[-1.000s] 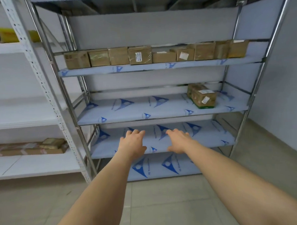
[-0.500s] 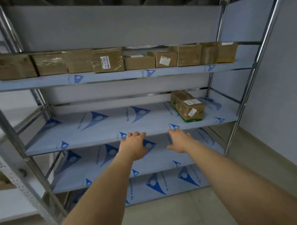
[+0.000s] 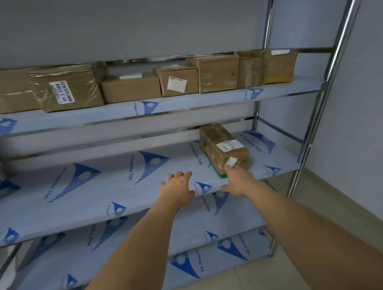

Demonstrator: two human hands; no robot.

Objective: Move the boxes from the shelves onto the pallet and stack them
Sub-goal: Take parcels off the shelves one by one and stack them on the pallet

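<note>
On mid shelf (image 3: 101, 198) | R hand (image 3: 238, 182) fingertips at box (image 3: 223, 150) (contact unclear) | L hand (image 3: 177, 186) spread, empty

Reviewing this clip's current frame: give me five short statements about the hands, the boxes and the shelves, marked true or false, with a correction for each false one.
1. The lone box lies on the middle shelf, toward its right end. True.
2. The left hand grips a box. False: it holds nothing, its fingers spread above the shelf's front.
3. A row of boxes stands on the upper shelf. True.
4. The right hand is reaching for the upper shelf. False: it reaches at the lone box's near end on the middle shelf.
5. The lone box is bare, with no label. False: it bears white labels on its top and near end.
</note>
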